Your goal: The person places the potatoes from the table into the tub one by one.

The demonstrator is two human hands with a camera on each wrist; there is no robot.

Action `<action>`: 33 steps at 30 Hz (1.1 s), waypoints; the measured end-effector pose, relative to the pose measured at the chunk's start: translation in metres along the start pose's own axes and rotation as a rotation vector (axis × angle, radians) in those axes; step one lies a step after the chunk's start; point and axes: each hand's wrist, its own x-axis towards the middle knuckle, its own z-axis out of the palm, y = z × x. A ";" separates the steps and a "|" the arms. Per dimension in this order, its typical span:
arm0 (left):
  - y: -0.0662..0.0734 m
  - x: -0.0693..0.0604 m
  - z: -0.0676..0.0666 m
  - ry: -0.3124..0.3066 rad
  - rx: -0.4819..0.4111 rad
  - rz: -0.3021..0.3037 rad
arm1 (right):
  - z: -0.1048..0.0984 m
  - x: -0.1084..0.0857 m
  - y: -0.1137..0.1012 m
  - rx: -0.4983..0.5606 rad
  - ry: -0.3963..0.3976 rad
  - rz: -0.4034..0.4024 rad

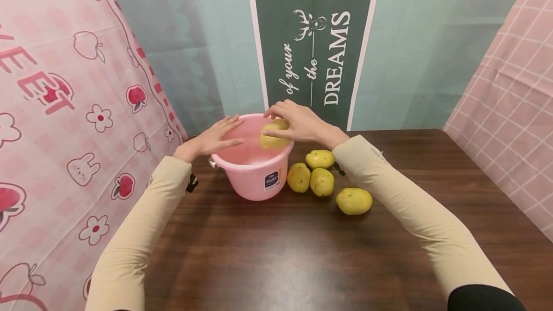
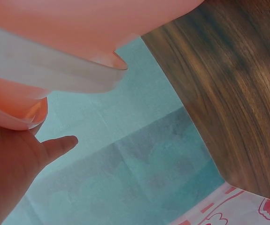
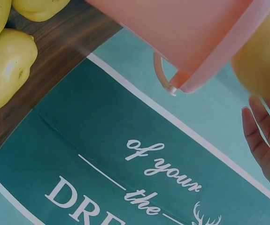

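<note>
A pink bucket (image 1: 255, 176) with a dark label stands on the table. Over its left rim lies my left hand (image 1: 211, 137), fingers straight and thumb stretched across the opening; the left wrist view shows that thumb (image 2: 59, 146) apart from the plastic. My right hand (image 1: 302, 124) is above the right side of the rim, fingers spread. A blurred yellow potato (image 1: 273, 142) is just under it, at the bucket's mouth, partly behind the thumb. In the right wrist view the fingers look straight, their tips at the edge of the potato (image 3: 261, 61).
Several yellow potatoes lie right of the bucket: one touching or close to its wall (image 1: 299, 178), another nearer the front (image 1: 354, 201). The bucket's handle (image 3: 160, 70) hangs at its side. Patterned cloths (image 1: 311, 37) enclose the dark wooden table (image 1: 276, 263) at the back and sides.
</note>
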 end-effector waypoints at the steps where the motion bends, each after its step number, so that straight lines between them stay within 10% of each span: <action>1: 0.000 0.000 0.000 0.001 0.003 0.001 | -0.001 0.000 0.000 0.000 0.004 -0.004; 33: 0.002 -0.002 -0.001 0.015 -0.020 0.019 | -0.003 -0.041 0.030 -0.012 0.027 0.088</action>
